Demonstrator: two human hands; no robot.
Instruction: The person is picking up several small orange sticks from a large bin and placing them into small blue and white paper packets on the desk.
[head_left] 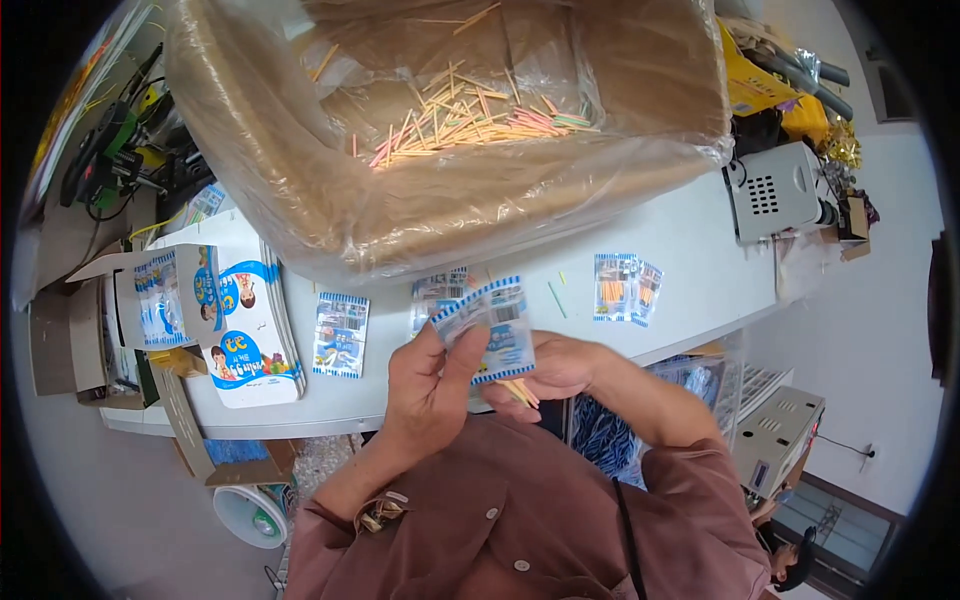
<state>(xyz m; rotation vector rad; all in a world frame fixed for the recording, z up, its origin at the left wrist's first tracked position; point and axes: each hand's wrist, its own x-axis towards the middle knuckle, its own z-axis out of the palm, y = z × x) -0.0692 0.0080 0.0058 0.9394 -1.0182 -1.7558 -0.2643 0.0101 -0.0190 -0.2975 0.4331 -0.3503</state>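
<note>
Between thumb and fingers, my left hand (pixel 425 395) grips a small clear plastic packet (pixel 508 345) with blue striped ends, tilted over the table edge. My right hand (pixel 562 367) is closed around a bunch of thin pale yellow and pinkish sticks (pixel 519 392), at the packet's lower end. The packet covers part of the right fingers, so I cannot tell whether the sticks reach inside it. A similar packet (pixel 430 296) lies partly hidden behind my left hand, and another packet (pixel 342 335) lies flat to its left.
Beyond my hands stands a large plastic-lined carton (pixel 440 225) with many loose coloured sticks (pixel 480 125). Filled packets (pixel 618 290) lie on the white table (pixel 690 270) at right. Printed white bags (pixel 258 385) are stacked left, beside an open cardboard box (pixel 120 300). A grey machine (pixel 775 195) stands far right.
</note>
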